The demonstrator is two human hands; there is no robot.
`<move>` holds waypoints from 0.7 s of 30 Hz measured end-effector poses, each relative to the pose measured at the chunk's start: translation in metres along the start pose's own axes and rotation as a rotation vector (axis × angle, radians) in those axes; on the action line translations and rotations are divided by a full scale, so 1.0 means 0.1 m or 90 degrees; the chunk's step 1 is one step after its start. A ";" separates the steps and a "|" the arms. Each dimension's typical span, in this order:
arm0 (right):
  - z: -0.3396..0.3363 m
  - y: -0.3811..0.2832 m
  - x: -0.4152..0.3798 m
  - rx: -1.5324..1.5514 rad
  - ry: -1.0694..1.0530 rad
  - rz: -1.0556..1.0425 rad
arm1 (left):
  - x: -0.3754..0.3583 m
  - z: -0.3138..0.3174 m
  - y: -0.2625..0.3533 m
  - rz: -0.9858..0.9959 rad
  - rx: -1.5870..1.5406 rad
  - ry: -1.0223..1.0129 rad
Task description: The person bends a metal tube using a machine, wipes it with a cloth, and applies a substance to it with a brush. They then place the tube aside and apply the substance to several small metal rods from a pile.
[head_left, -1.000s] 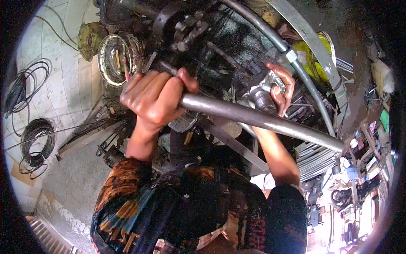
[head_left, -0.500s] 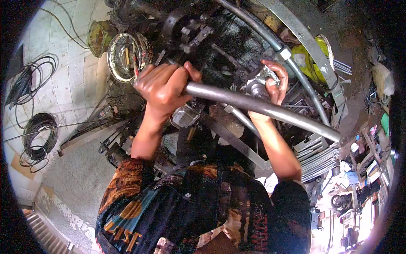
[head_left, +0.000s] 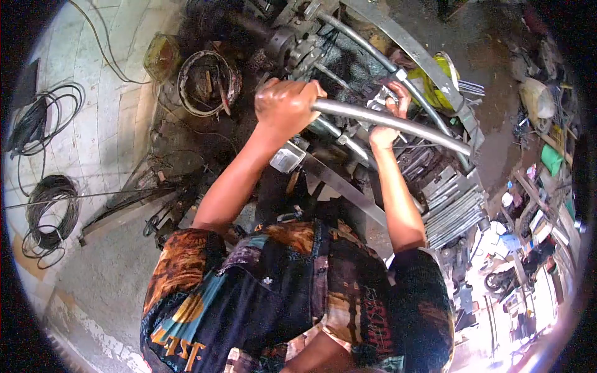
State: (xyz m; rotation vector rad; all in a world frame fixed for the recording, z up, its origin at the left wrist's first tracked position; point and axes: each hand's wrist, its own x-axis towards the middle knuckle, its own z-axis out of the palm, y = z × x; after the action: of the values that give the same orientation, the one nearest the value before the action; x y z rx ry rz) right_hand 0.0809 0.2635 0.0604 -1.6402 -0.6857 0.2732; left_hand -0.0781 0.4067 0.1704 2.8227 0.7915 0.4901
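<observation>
Pale tiled floor (head_left: 127,115) is stretching along the left of this crowded workshop, while dark machinery is filling the far middle. On the far right, a wide curved metal strip (head_left: 429,62) is arching across, and to the near right a bundle of thin rods (head_left: 454,214) is lying on its side. Over on the left, a black cable coil (head_left: 73,208) is resting, and a round basin (head_left: 181,85) is sitting farther off, closer to the middle.

Before our chest we are holding a smooth metal bar (head_left: 357,111). Its long axis is slanting from far left to near right, with the right end jutting out past our right arm. Our left hand (head_left: 287,107) is clenching the left end in a tight fist. Our right hand (head_left: 401,102) is curling its fingers around a small silvery piece (head_left: 380,99) just beyond the bar, to the right of that fist, so the right hand is the nearer one to it. Meanwhile the bar is crossing in front of the right hand; whether they are touching, we cannot tell.
</observation>
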 end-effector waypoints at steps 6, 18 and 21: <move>-0.02 0.04 -0.02 -0.098 0.035 0.013 | -0.06 0.07 -0.03 -0.020 -0.045 -0.065; -0.10 -0.42 -0.20 -0.231 0.042 0.191 | 0.00 -0.04 -0.09 -0.041 -0.036 -0.127; -0.24 -0.59 -0.57 -0.209 0.000 0.142 | -0.17 -0.24 -0.08 -0.086 -0.043 -0.083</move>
State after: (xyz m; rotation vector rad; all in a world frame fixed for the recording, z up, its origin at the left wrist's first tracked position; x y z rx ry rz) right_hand 0.0318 0.2141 0.1101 -2.0354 -0.5671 0.3339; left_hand -0.1036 0.4062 0.1867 2.6845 0.9130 0.3035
